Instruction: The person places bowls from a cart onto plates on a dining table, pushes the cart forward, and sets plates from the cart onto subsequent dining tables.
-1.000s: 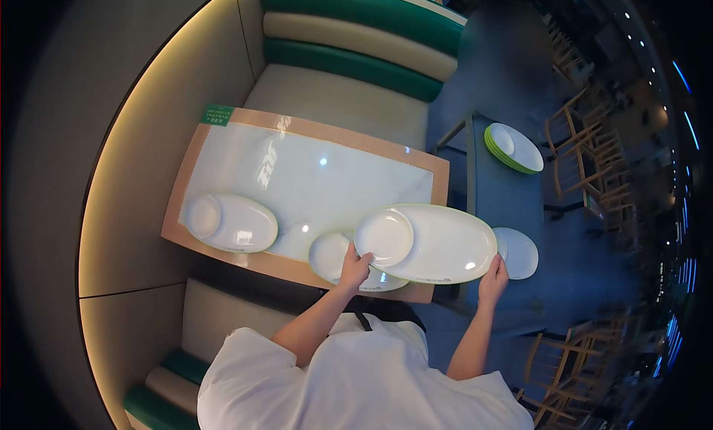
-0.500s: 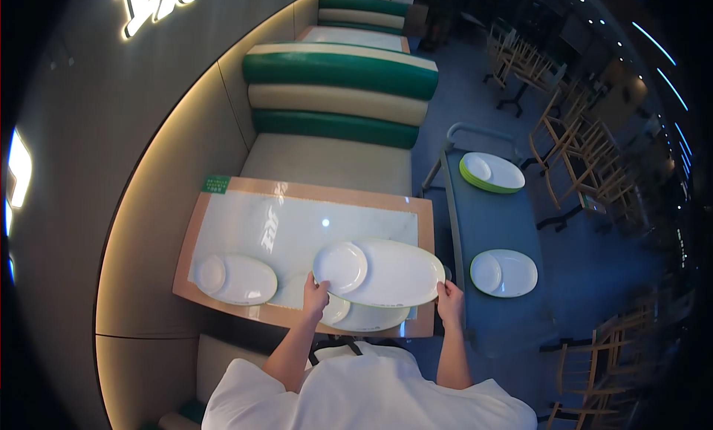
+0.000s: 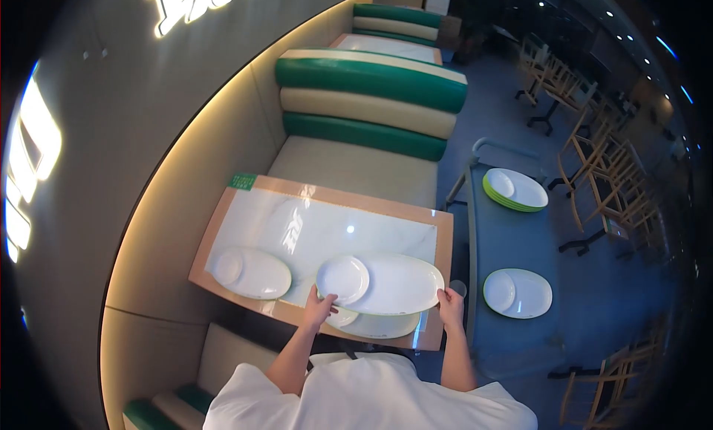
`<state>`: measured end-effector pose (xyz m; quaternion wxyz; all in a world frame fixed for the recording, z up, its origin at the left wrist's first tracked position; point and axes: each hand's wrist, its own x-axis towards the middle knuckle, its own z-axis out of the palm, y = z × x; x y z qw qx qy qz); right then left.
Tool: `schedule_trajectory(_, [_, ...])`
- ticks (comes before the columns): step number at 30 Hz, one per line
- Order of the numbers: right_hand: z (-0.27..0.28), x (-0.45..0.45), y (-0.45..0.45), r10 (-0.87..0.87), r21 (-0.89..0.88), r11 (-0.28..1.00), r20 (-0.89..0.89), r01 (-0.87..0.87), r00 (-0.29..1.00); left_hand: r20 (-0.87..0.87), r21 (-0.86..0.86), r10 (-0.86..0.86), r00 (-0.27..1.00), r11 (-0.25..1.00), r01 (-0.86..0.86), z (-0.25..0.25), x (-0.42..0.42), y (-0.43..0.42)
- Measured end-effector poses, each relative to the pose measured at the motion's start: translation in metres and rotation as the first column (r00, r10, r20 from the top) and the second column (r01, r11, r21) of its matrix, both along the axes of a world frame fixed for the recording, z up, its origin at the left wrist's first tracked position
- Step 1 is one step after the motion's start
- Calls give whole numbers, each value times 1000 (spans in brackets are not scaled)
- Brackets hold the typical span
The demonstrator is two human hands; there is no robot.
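Note:
Both hands hold a white oval plate (image 3: 405,281) with a green rim and a round section at its left end. My left hand (image 3: 319,309) grips its lower left edge, and my right hand (image 3: 450,305) pinches its right end. Beneath it, partly hidden, another oval plate (image 3: 382,326) lies on the table (image 3: 349,200) near the front edge. A similar oval plate (image 3: 260,274) lies on the left part of the table.
A grey cart (image 3: 512,240) stands right of the table, bearing a stack of green-rimmed plates (image 3: 518,190) and, nearer, another oval plate (image 3: 533,293). Behind the table is a green and cream booth seat (image 3: 364,107). Wooden chairs (image 3: 609,177) stand at the right.
The camera view has shifted, so the table and cart appear lower and further right. Both hands still hold the plate, which sits slightly lower over the table.

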<state>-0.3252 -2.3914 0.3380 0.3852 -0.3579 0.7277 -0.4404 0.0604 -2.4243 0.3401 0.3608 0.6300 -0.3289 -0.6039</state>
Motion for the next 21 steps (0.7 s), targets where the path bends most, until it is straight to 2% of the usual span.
schedule_trajectory(2, [-10,19,0,48,-26,999,44,-47,998,9,15,15,1000,1000,-15,-1,19,-10])
schedule_trajectory(5, [0,57,-13,53,121,991,31,-56,998,-5,-34,-25,1000,999,25,-5,55,-38])
schedule_trajectory(10, [6,135,-43,141,61,987,118,-149,983,-14,-9,-120,993,993,120,0,127,-95])
schedule_trajectory(12, [-3,170,-66,122,82,988,99,-130,988,-69,-41,-131,989,991,129,2,161,-121])
schedule_trajectory(14, [-15,202,-92,209,147,968,-24,-203,978,3,-105,-134,991,985,134,-12,202,-147])
schedule_trajectory(15, [-36,214,-110,240,161,963,-128,-218,962,-6,-202,-88,996,976,85,-48,224,-163])
schedule_trajectory(16, [-47,229,-126,254,177,957,-134,-229,958,-17,-189,-75,997,979,70,-62,245,-171])
schedule_trajectory(18, [-64,268,-159,382,247,907,-138,-342,914,157,-180,-56,986,980,84,-74,289,-198])
schedule_trajectory(21, [-92,319,-191,374,298,897,-119,-327,920,189,-134,-48,981,988,74,-93,338,-224])
